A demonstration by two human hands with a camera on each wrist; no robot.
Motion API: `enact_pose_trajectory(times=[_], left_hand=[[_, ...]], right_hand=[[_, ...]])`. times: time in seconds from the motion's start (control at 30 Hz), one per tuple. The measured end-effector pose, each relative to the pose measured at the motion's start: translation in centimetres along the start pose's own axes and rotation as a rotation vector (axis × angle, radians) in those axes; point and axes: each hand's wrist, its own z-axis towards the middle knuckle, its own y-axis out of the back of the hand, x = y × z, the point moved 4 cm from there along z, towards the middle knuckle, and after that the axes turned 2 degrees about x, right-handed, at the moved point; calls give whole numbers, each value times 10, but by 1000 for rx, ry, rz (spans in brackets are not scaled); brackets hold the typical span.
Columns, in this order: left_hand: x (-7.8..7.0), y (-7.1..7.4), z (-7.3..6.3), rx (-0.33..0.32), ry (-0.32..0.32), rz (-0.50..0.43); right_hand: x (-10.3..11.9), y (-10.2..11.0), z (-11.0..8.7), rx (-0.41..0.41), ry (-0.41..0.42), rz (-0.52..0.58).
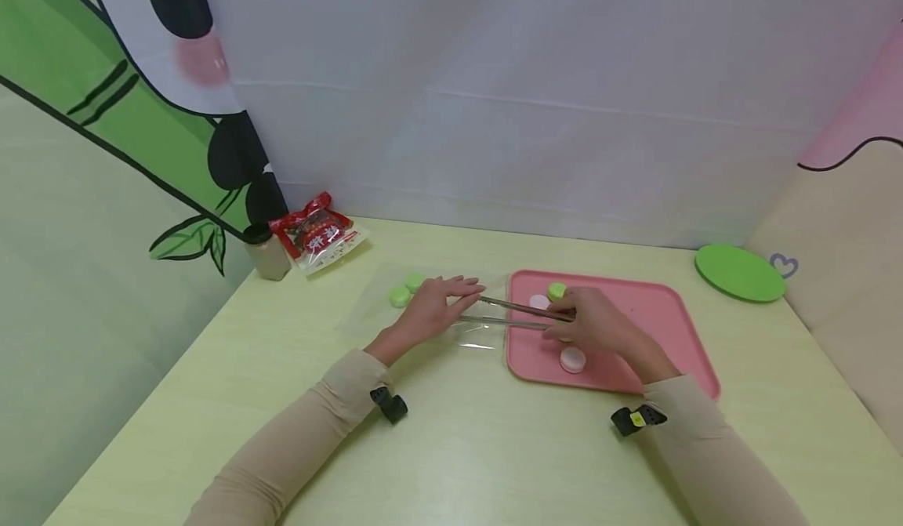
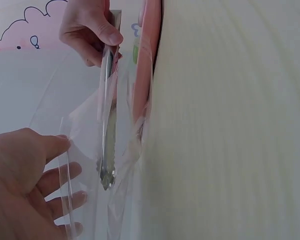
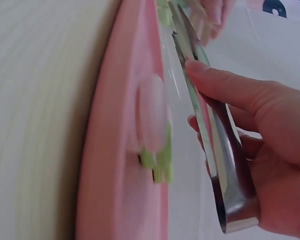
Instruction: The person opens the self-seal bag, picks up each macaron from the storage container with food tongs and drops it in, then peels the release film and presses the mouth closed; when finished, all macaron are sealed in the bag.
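Note:
My left hand (image 1: 433, 306) pinches the edge of a clear plastic bag (image 2: 82, 115) between thumb and fingers, holding its mouth apart. My right hand (image 1: 596, 322) grips metal tongs (image 3: 227, 170) around their arms, thumb on one side. The tongs point left, and in the left wrist view their tips appear inside the bag's mouth, with no macaron visible between them. Two green macarons (image 1: 399, 297) lie in the bag, left of my left hand. Below my right hand, a pink macaron (image 1: 572, 360) sits on the pink tray (image 1: 663, 330); another pale pink macaron (image 1: 539, 302) and a green macaron (image 1: 556, 291) are behind it.
A red and white snack packet (image 1: 317, 232) leans at the back left beside a dark-lidded jar (image 1: 268, 253). At the back right lies a round green disc (image 1: 741, 273). A printed cloth (image 1: 494, 103) hangs behind the table.

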Motion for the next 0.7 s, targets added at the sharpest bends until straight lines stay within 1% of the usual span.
enact_pose_trajectory(times=[0.1, 0.2, 0.33, 0.47, 0.6, 0.7], left_hand=[[0, 0, -1, 3, 4, 2], [0, 0, -1, -1, 7, 3], [1, 1, -1, 5, -1, 21], [2, 1, -2, 14, -5, 25], [3, 2, -2, 9, -8, 22], [3, 0, -3, 11, -5, 30]], right_hand=[[-8, 6, -10, 3, -31, 12], [-14, 13, -18, -2, -34, 11], [-25, 24, -24, -25, -27, -9], [-42, 39, -31, -65, -38, -37], [-62, 52, -39, -107, -54, 10], [-80, 58, -44, -107, -74, 59]])
